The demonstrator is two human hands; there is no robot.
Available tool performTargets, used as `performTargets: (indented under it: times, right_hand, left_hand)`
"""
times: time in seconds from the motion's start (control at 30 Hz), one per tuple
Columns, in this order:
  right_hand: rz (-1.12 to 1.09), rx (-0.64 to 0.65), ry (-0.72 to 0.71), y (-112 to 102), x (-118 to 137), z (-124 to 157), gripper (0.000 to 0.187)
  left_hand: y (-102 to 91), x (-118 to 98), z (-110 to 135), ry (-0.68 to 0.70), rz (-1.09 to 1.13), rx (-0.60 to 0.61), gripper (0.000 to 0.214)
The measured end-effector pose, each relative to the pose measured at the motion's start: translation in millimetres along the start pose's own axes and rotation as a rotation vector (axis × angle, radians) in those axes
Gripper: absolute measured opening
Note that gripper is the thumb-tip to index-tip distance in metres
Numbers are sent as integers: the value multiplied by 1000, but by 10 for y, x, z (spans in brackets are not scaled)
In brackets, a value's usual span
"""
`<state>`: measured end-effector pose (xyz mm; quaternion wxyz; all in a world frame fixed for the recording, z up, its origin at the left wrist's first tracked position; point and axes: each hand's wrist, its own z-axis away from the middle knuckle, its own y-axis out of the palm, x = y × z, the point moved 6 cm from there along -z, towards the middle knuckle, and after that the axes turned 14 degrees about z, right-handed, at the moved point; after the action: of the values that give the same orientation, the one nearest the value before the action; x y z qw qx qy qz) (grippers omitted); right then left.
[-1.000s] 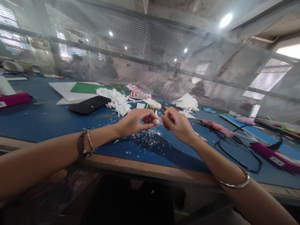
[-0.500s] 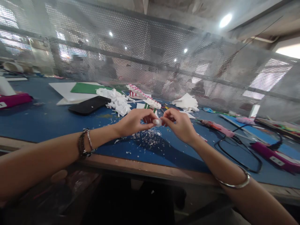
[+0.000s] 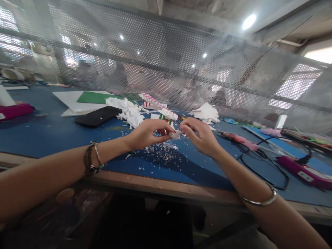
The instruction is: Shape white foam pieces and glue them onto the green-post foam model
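A small white piece, perhaps foam or paper, is pinched between the thumb and fingertips of my left hand. Just right of it, my right hand has thumb and fingers drawn together, apart from the piece; whatever they hold, if anything, is too small to make out. White shavings are scattered on the blue tabletop beneath both hands. Right behind my hands stand white pieces on green stems, and farther back a row of pink-and-white pieces on red stems.
A black phone-like slab, a heap of white scraps and a green sheet lie left. White sheets lie at the back right. A pink corded tool and a magenta power strip are at the right. A perforated screen stands behind.
My right hand has drawn slightly away from the white piece, its fingers curling in more. My left hand still holds the piece, which is turned to show a broader face.
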<state>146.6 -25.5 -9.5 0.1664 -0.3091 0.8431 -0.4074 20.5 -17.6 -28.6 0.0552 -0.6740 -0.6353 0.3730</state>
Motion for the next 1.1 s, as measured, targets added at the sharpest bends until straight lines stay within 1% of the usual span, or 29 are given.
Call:
performTargets:
  times: [0.03, 0.1, 0.13, 0.17, 0.27, 0.33, 0.43, 0.7, 0.9, 1.1]
  right_hand:
    - [-36, 28, -41, 11, 5, 0, 17]
    - [-87, 122, -140, 68, 34, 10, 30]
    - [-97, 163, -181, 97, 51, 18, 33]
    - [-102, 196, -207, 125, 67, 24, 31]
    - [-99, 263, -210, 185, 107, 30, 12]
    - [-83, 294, -173, 206, 123, 27, 12]
    - [-59, 280, -137, 195, 143, 22, 15]
    - [-49, 169, -170, 175, 175, 21, 12]
    - [3, 178, -149, 180, 181, 25, 13]
    - [5, 158, -123, 177, 167, 22, 17]
  left_hand:
    - [0, -6, -1, 7, -5, 6, 14]
    - [0, -14, -1, 14, -8, 17, 13]
    - [1, -18, 0, 17, -10, 23, 13]
    - [4, -22, 1, 21, -15, 28, 13]
    - [25, -39, 1, 41, -21, 52, 14]
    - [36, -58, -1, 56, -5, 61, 13]
    - [42, -93, -5, 75, 16, 62, 13]
    - [34, -114, 15, 117, -23, 30, 13]
    - [40, -124, 24, 145, -17, 45, 9]
    - [51, -101, 23, 96, -3, 48, 10]
